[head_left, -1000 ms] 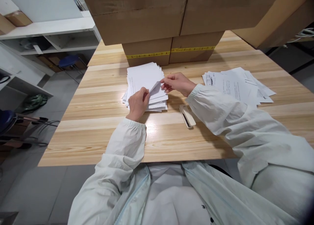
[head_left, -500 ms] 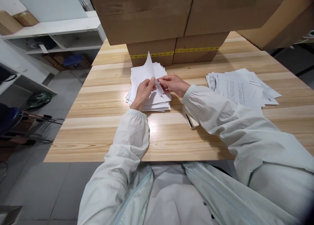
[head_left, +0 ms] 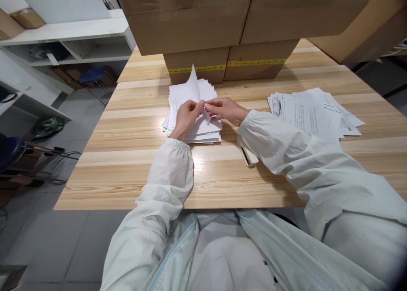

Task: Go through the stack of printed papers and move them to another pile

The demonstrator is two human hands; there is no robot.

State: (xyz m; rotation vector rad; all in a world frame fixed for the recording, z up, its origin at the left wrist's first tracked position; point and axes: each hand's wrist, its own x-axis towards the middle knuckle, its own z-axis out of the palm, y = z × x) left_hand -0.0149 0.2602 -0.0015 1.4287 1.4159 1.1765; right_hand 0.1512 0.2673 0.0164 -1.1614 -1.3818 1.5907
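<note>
A stack of paper lies in front of the cardboard boxes, its edges uneven. From its top a white sheet rises, bent upright with a pointed corner. My left hand pinches this sheet between thumb and fingers. Opposite it, my right hand also has its fingers closed on the sheet, the fingertips of both hands nearly meeting. What lies right between the fingertips is partly hidden. A cream stapler rests on the table below my right wrist, beside the sleeve.
Large cardboard boxes are stacked at the back of the wooden table. Printed sheets lie in a loose pile on the right, partly behind my right sleeve. A blue stool and white shelves stand at the left.
My left hand's fingertips have moved slightly right, closer to those of my right hand. The sheet stays raised; stapler and printed pile lie as before.
</note>
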